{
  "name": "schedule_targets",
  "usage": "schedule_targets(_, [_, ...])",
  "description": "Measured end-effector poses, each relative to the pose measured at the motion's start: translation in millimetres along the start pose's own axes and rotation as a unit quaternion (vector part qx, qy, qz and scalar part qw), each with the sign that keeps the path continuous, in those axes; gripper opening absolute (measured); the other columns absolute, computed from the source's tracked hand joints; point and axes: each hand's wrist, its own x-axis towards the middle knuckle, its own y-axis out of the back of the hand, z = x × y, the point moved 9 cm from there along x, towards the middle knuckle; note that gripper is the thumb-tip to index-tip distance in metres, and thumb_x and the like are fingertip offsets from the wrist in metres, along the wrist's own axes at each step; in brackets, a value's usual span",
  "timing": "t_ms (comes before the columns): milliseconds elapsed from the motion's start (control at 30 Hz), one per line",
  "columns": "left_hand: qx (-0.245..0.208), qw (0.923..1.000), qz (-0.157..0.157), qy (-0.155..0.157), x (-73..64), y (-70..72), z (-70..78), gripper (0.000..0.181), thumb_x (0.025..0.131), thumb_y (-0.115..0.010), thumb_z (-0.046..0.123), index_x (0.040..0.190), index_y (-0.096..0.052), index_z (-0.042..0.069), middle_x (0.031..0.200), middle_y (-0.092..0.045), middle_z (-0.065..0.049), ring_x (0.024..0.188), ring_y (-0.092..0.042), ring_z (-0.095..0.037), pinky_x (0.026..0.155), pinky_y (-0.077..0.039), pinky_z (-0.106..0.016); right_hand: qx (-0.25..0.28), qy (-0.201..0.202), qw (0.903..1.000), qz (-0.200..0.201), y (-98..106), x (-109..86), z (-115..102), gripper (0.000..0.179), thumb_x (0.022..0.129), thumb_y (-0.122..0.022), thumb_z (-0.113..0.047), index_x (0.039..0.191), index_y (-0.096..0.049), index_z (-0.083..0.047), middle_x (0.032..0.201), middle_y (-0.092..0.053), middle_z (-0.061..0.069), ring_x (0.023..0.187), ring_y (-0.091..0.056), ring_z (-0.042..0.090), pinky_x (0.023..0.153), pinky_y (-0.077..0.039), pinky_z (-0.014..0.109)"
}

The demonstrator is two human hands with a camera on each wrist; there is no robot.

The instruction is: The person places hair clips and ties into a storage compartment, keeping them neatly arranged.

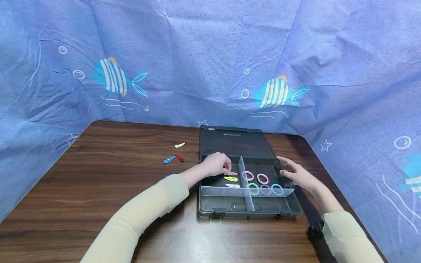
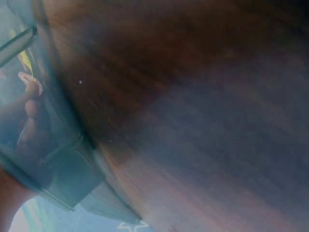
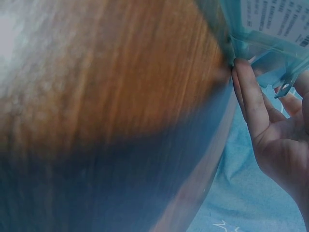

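Observation:
My left hand is over the back left compartment of a dark see-through box and pinches a pink hair clip. Blurred through the box wall, the left wrist view shows the same pink clip at the fingertips. Just in front of it lie a yellow hair clip and a white hair clip. My right hand touches the box's right side; its fingers lie fairly straight along the outer wall in the right wrist view.
Several coloured hair ties lie in the back right compartment, beyond a clear divider. The lid lies folded back. Left of the box are a cream clip, a blue clip and a red clip on the wooden table.

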Motion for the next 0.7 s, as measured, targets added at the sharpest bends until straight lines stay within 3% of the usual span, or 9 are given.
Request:
schedule_targets(367, [0.021,0.9995,-0.007,0.021,-1.7,-1.9,-1.5,0.010,0.084,-0.071,0.025,0.076,-0.069,0.021,0.070,-0.061,0.011,0.068,-0.055,-0.007,0.062,-0.043,-0.026,-0.003,-0.002,1.0000,0.004,-0.1,0.7,0.4,0.062,0.099,-0.049,-0.023,0.151,-0.018,-0.015,0.143,-0.028,0.029,0.124,-0.042,0.047,0.075,-0.051,0.046])
schedule_targets(700, [0.030,0.9995,0.003,0.005,-2.4,-0.5,3.9,0.005,0.085,-0.071,0.024,0.081,-0.070,0.022,0.075,-0.061,0.012,0.072,-0.055,-0.006,0.065,-0.044,-0.026,-0.007,-0.003,1.0000,0.006,-0.6,0.5,1.9,0.061,0.099,-0.048,-0.025,0.151,-0.018,-0.016,0.142,-0.029,0.028,0.123,-0.043,0.047,0.074,-0.050,0.045])
